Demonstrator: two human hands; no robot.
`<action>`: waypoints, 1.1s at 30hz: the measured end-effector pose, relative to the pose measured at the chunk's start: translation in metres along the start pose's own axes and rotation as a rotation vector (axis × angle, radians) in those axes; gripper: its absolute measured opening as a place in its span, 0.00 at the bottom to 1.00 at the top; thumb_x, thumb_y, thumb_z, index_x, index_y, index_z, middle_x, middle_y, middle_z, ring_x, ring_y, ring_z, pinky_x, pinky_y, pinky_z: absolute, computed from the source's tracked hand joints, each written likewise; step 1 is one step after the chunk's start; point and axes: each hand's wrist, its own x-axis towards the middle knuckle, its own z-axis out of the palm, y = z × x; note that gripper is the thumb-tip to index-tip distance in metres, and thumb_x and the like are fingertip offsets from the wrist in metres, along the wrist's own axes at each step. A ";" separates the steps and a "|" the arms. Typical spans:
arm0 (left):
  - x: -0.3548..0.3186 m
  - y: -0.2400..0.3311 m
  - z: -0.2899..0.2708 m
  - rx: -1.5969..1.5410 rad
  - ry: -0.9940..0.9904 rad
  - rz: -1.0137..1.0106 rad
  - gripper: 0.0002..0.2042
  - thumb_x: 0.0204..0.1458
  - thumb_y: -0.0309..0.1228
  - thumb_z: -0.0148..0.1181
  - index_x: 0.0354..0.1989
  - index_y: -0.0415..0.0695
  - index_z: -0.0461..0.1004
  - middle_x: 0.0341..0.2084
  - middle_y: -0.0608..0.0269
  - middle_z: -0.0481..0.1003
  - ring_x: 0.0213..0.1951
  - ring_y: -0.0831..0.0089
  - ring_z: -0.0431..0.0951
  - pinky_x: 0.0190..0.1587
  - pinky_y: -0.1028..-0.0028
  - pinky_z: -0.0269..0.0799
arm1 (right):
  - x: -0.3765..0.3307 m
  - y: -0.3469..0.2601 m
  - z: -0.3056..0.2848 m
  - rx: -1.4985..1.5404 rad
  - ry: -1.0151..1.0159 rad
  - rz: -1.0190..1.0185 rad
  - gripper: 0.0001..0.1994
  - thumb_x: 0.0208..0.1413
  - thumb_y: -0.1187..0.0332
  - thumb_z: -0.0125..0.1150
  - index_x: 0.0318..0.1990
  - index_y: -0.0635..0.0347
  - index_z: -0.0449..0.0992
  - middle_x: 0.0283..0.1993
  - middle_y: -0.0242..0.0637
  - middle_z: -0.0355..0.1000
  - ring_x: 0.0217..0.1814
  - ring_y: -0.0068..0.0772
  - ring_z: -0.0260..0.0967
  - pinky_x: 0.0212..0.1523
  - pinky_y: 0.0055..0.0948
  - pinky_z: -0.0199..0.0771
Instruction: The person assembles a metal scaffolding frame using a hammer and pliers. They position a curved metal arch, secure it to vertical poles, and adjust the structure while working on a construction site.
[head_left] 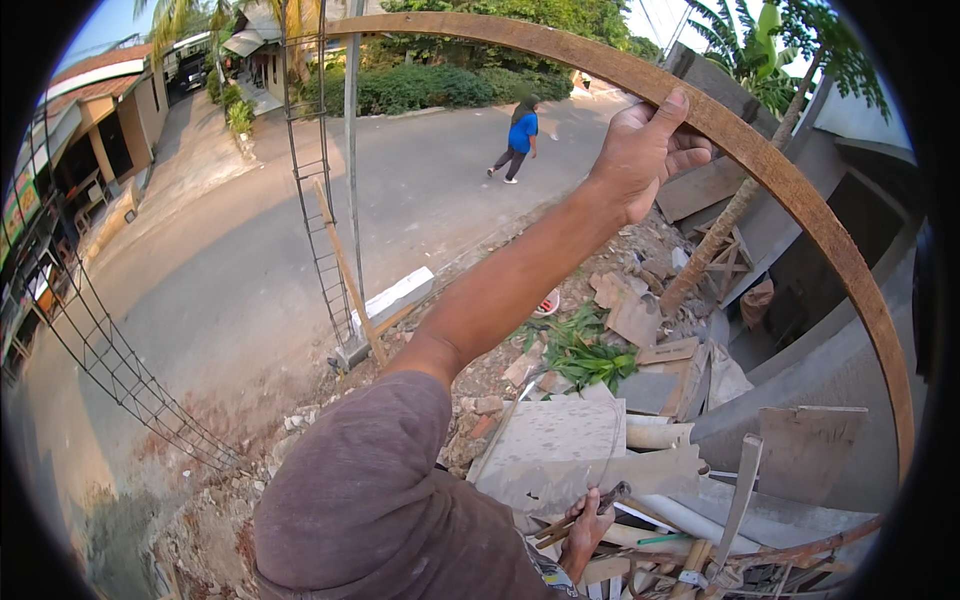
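Note:
My left arm stretches up and to the right, and my left hand [650, 155] grips a long brown wooden batten [790, 185], thumb over its face and fingers curled beneath. The batten runs from the upper left across to the far right, bowed by the lens. Low by my torso, my right hand [588, 530] is closed around pincers [560, 522]; their dark jaws point up and to the right, and part of the handles is hidden by the hand. A thin curved wire shows just above the jaws.
Rebar column frames [318, 220] stand at the left, beside a metal post [352, 150]. Below lie a pale board [550, 435], wood scraps, pipes and rubble. A tree trunk [715, 235] rises by the grey wall. On the road [420, 190], a person in blue [522, 132] walks.

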 end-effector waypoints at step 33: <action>0.010 -0.009 -0.010 -0.003 -0.004 0.160 0.17 0.65 0.43 0.61 0.49 0.40 0.72 0.36 0.62 0.77 0.36 0.74 0.81 0.37 0.75 0.82 | -0.011 -0.011 -0.028 0.099 0.249 -0.088 0.12 0.69 0.62 0.60 0.47 0.62 0.71 0.24 0.26 0.62 0.21 0.19 0.59 0.22 0.22 0.64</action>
